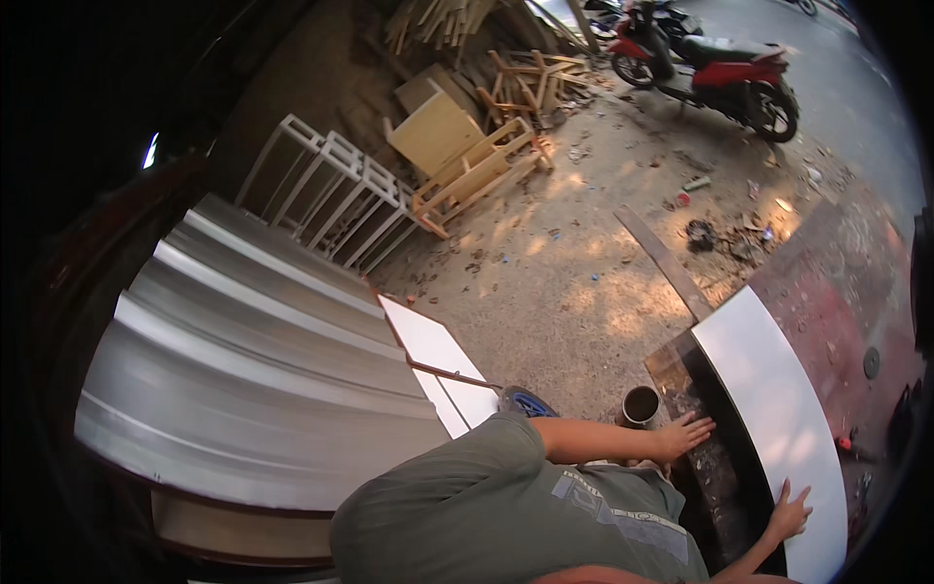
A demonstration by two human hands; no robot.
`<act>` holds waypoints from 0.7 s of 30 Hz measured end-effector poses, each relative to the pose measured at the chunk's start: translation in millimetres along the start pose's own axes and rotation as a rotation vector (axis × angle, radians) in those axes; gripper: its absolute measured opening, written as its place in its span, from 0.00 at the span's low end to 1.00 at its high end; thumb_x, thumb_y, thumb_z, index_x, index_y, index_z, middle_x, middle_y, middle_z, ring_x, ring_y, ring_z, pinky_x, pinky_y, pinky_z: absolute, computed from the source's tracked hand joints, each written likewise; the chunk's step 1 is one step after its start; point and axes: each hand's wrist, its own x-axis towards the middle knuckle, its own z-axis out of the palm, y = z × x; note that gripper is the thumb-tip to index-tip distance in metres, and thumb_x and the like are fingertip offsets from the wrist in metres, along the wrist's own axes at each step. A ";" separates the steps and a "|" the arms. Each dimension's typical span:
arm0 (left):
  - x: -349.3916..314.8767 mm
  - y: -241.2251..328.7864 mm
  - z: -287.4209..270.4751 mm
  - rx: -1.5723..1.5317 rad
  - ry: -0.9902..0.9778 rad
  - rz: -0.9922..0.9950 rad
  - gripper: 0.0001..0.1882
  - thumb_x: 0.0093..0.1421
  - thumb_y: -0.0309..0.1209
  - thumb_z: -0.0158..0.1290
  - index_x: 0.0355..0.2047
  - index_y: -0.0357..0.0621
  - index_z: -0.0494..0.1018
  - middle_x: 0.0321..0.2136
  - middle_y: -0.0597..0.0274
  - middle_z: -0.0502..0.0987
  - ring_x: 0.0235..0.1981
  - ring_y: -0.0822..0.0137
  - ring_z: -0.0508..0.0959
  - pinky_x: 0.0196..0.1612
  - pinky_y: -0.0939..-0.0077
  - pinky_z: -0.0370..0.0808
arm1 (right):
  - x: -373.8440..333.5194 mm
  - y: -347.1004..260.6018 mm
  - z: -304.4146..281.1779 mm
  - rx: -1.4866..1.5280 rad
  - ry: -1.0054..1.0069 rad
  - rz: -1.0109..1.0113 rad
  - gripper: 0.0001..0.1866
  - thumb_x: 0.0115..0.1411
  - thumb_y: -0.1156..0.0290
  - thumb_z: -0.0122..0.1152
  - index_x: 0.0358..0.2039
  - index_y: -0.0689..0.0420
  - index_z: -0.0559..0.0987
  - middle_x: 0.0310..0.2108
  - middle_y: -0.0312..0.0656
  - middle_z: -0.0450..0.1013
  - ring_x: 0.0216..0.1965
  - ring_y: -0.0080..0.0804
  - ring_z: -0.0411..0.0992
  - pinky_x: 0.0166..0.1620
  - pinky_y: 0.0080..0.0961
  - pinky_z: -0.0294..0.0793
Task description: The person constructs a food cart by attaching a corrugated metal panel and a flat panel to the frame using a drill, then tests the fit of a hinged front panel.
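White panel (773, 409) is at the right, near side, lying lengthwise along an old wooden bench (696, 384). Right hand (790, 511) is on the panel's near end, fingers well spread, pressing on it rather than gripping. Left hand (686, 438) is palm down on the bench, fingers nearly straight and slightly apart, nothing held.

Status, my read: panel is laid out and steadied, no more than that. No cut, mark or fastening that I can make out, no tool in either hand. Panel face looks plain and clean. What's left: can't tell from this view.

Surface: bench wood is dark and worn. A dark strip (735, 409) runs between it and the panel; gap or shadow, can't tell. Past the panel, at right, a scuffed reddish board (827, 282). Open can (640, 404) just left of the left hand.

Room: open-fronted work area, dirt floor (545, 302), patchy sun. Left: ribbed metal sheets (243, 370), white frames (331, 185) beyond. Far: wooden frame (482, 180), scrap wood (438, 21). Far right: red scooter (705, 68) by a road (856, 88). Litter (739, 238) between scooter and bench.
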 end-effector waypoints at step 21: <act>-245.2 362.3 -91.7 -0.881 -0.255 -1.464 0.30 0.59 0.56 0.54 0.44 0.40 0.76 0.41 0.44 0.79 0.46 0.44 0.78 0.47 0.50 0.74 | 14.8 34.9 -45.7 -0.129 0.003 -0.699 0.54 0.57 0.23 0.37 0.65 0.59 0.65 0.54 0.60 0.73 0.56 0.57 0.72 0.57 0.48 0.70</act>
